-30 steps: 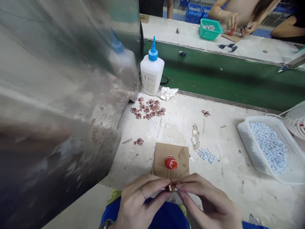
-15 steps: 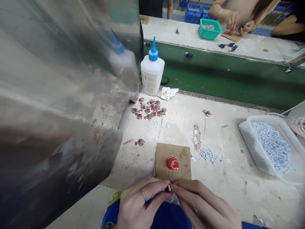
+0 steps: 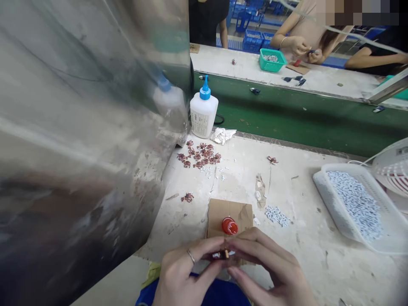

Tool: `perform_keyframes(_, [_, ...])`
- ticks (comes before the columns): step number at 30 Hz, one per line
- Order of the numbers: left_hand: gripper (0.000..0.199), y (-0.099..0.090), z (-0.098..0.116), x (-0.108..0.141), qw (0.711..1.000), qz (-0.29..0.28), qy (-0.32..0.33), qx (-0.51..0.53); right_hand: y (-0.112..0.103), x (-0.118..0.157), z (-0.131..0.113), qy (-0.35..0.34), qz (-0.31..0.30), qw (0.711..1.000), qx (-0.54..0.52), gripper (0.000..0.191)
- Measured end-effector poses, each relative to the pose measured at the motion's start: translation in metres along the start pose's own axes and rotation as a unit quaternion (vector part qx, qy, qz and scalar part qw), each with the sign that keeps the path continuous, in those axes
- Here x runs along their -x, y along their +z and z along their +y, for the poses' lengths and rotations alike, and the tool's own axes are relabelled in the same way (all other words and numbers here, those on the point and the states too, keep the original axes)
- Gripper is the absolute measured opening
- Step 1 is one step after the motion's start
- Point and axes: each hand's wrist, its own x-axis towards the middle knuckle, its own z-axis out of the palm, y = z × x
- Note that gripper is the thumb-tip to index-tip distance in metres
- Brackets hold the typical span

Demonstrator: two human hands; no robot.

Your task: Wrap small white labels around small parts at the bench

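Note:
Both my hands meet low in the view, my left hand (image 3: pixel 185 272) and my right hand (image 3: pixel 267 267) pinching a tiny tan-and-white part (image 3: pixel 225 254) between their fingertips. The part is too small to identify. Just beyond my fingers lies a square of brown cardboard (image 3: pixel 230 210) holding a glossy red blob or cap (image 3: pixel 230 226). My right hand hides the cardboard's near edge. A loose heap of small reddish pieces (image 3: pixel 200 155) sits farther up the bench, out of reach of my fingertips.
A white glue bottle (image 3: pixel 204 112) with a blue nozzle stands beyond the heap. A white tray (image 3: pixel 353 208) holds speckled small pieces. A steel panel (image 3: pixel 79 127) fills the left. A green conveyor belt (image 3: pixel 287 117) lies ahead, with a co-worker (image 3: pixel 299 44) beyond.
My hands have moved slightly up the view, now overlapping the cardboard's near edge, and still pinch the small part. The whole scene has shifted lower, showing more of the far bench.

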Motion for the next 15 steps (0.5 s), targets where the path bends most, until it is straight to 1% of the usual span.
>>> perform_keyframes(2, [0.045, -0.001, -0.004, 0.005, 1.000, -0.005, -0.022, -0.005, -0.001, -0.005, 0.002, 0.038, -0.034, 0.999, -0.005, 0.031])
perform_keyframes(5, [0.055, -0.004, -0.011, 0.014, 0.998, -0.030, -0.044, -0.021, 0.003, -0.012, 0.005, 0.071, -0.050, 0.996, -0.013, 0.015])
perform_keyframes(7, [0.052, -0.006, -0.017, 0.018, 0.997, -0.040, -0.041, -0.050, 0.010, -0.017, 0.006, 0.078, -0.059, 0.995, -0.019, 0.016])
perform_keyframes(9, [0.049, -0.007, -0.021, 0.022, 0.997, -0.029, -0.030, -0.072, 0.018, -0.022, 0.005, 0.074, -0.071, 0.994, -0.021, 0.022])
perform_keyframes(11, [0.052, -0.006, -0.023, 0.029, 0.997, -0.020, -0.028, -0.074, 0.020, -0.027, 0.005, 0.064, -0.075, 0.995, -0.014, 0.026])
perform_keyframes(13, [0.052, -0.006, -0.020, 0.038, 0.993, -0.001, -0.033, -0.112, 0.010, -0.032, 0.012, 0.079, -0.050, 0.996, 0.005, 0.019])
perform_keyframes(14, [0.050, -0.007, -0.016, 0.044, 0.989, 0.025, -0.036, -0.144, -0.001, -0.036, 0.020, 0.099, -0.025, 0.995, 0.020, 0.014])
perform_keyframes(15, [0.046, -0.008, -0.013, 0.049, 0.980, 0.065, -0.044, -0.183, -0.016, -0.041, 0.031, 0.128, 0.014, 0.991, 0.039, 0.010])
